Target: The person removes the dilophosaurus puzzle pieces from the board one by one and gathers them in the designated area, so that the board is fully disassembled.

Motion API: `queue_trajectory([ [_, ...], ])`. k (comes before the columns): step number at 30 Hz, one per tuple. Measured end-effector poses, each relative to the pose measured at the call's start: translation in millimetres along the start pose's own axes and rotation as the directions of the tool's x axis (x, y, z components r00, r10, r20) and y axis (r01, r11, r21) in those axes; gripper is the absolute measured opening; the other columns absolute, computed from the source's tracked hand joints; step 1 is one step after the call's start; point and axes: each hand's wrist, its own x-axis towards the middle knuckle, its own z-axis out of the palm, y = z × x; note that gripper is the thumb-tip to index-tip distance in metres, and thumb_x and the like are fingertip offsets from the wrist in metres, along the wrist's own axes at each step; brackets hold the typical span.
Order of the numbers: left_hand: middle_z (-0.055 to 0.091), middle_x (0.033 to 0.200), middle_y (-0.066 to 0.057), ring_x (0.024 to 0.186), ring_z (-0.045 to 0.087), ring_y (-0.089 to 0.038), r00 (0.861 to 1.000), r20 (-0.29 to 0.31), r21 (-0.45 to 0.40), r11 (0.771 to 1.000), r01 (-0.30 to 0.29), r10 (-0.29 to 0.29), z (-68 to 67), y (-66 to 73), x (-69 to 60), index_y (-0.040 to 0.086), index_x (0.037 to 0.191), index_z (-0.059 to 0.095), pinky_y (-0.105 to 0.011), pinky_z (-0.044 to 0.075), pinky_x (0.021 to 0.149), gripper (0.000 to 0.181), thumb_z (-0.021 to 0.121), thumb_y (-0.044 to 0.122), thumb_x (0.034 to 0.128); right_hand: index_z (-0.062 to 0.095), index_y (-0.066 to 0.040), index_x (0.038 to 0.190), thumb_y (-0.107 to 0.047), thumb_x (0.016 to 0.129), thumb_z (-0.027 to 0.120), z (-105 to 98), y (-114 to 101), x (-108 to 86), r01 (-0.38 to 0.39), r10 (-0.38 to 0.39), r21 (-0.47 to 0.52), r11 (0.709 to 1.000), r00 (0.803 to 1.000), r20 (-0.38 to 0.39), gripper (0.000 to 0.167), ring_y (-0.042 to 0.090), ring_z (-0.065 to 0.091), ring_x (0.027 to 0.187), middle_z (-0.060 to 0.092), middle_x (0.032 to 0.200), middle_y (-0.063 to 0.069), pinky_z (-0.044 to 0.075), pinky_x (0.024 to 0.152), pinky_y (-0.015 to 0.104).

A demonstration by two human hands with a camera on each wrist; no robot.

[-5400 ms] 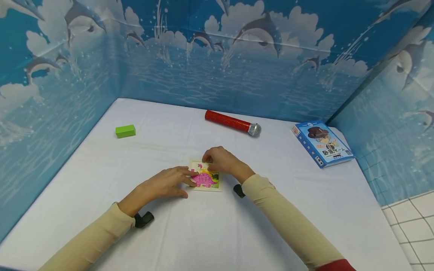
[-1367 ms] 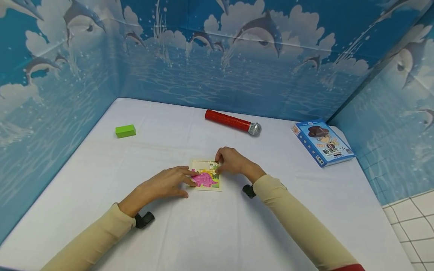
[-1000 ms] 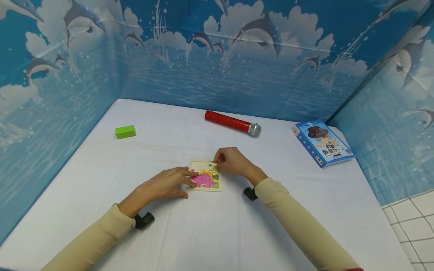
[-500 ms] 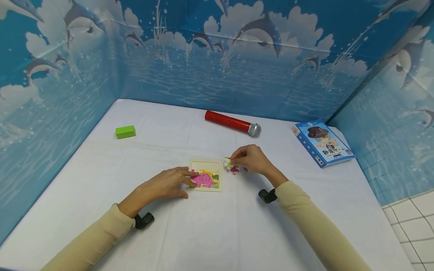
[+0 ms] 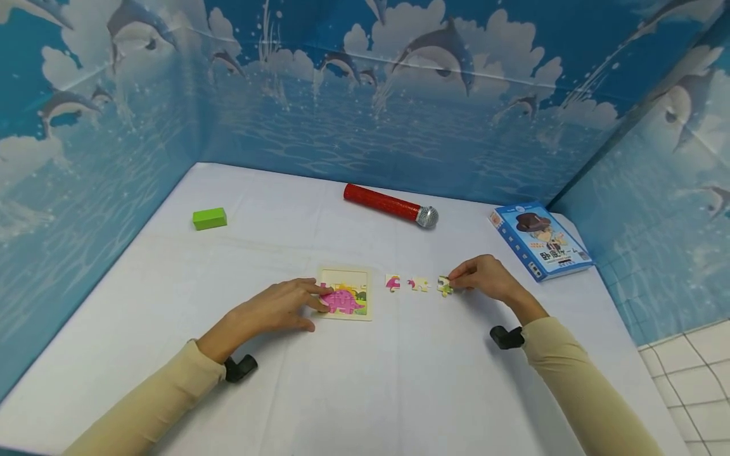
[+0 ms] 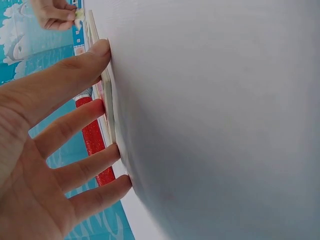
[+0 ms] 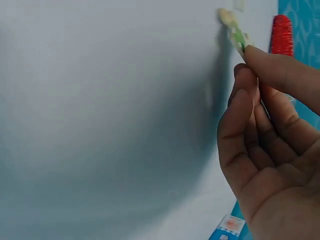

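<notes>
My left hand [image 5: 274, 308] rests with spread, fairly straight fingers on the left edge of a small dinosaur jigsaw puzzle [image 5: 345, 303] in a pale frame. The upper strip of that frame shows bare backing, while a pink dinosaur fills the lower part. To its right, a pink-and-white puzzle piece [image 5: 393, 282] and a second piece [image 5: 419, 284] lie apart on the white cloth. Between thumb and fingertips, my right hand [image 5: 492, 280] pinches a green-and-white puzzle piece [image 5: 444, 286]; the right wrist view shows this piece [image 7: 239, 37] tilted.
A red microphone [image 5: 382, 201] lies at the back of the table. The green block [image 5: 209, 218] is at the back left, and a blue game box [image 5: 542, 240] at the right. Dolphin-printed curtains [image 5: 365, 120] enclose the back and sides.
My right hand has lifted pieces out of the puzzle's upper row and moved right with them. Two pieces now lie on the cloth; one stays pinched. My left hand has held its place.
</notes>
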Motion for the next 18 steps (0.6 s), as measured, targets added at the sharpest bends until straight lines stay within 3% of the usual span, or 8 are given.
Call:
queue_trajectory([
  [6,0.052,0.145,-0.004,0.139,0.038,-0.035,1.0,0.001,-0.01,1.0,-0.001,0.001,-0.5,-0.7,-0.1,0.016,0.121,0.073,-0.054,0.038,0.107,0.042,0.082,0.022,0.0802,0.076,-0.001,0.099,-0.013,0.089,0.072,4,5,4.0,0.009,-0.01,-0.038,0.999,1.0,-0.016,0.016,0.019,0.06,0.081,0.071,0.096,0.007,0.052,0.071,0.029],
  [13,0.052,0.145,-0.003,0.139,0.038,-0.035,1.0,-0.005,-0.006,1.0,-0.003,0.003,0.0,-1.9,-0.7,0.017,0.121,0.073,-0.055,0.039,0.105,0.043,0.083,0.022,0.0795,0.077,-0.004,0.095,-0.011,0.088,0.07,6,-2,3.0,0.033,-0.037,-0.106,0.994,0.999,-0.036,0.012,0.021,0.057,0.087,0.071,0.096,0.007,0.047,0.075,0.032],
  [18,0.052,0.145,-0.003,0.139,0.038,-0.034,1.0,-0.005,0.007,1.0,-0.005,0.005,0.8,-2.9,-0.7,0.017,0.121,0.073,-0.054,0.039,0.105,0.043,0.083,0.023,0.08,0.076,-0.005,0.093,-0.01,0.088,0.07,9,-7,1.3,0.086,-0.098,-0.157,0.984,0.993,-0.065,0.009,0.022,0.057,0.086,0.069,0.094,0.008,0.046,0.073,0.033],
])
